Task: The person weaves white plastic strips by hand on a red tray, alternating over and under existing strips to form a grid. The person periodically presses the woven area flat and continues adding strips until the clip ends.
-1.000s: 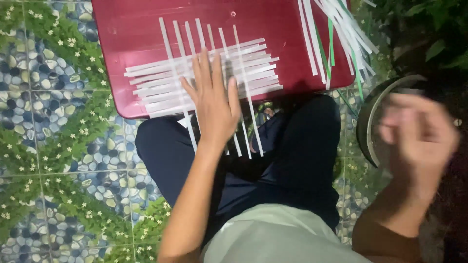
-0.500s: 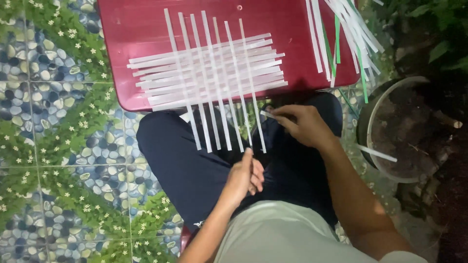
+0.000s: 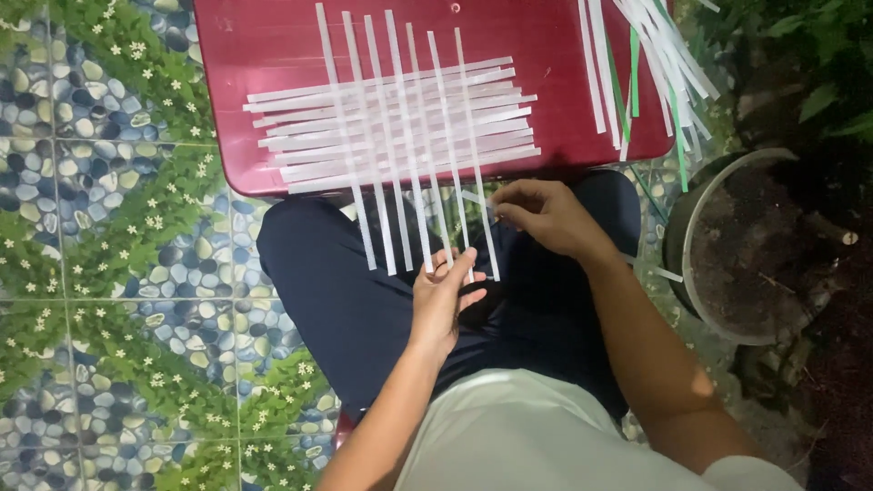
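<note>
Woven white strips [image 3: 400, 127] lie on red stool [image 3: 273, 45], long ends overhanging its near edge. Right hand [image 3: 546, 216] pinches the rightmost strip end [image 3: 475, 197]. Left hand [image 3: 441, 300], fingers spread, touches lower strip ends.

Observed: both forearms bare; no sleeve cuff reaches wrist or elbow. Left hand [image 3: 443, 300] and right hand [image 3: 546, 216] bare: no gloves, rings or watch seen. Dark navy trousers [image 3: 346, 291], plain, cover both legs. Pale off-white shirt [image 3: 509, 436] over the torso, plain, possibly short-sleeved; its sleeve edges lie at the frame's border, unclear.
</note>
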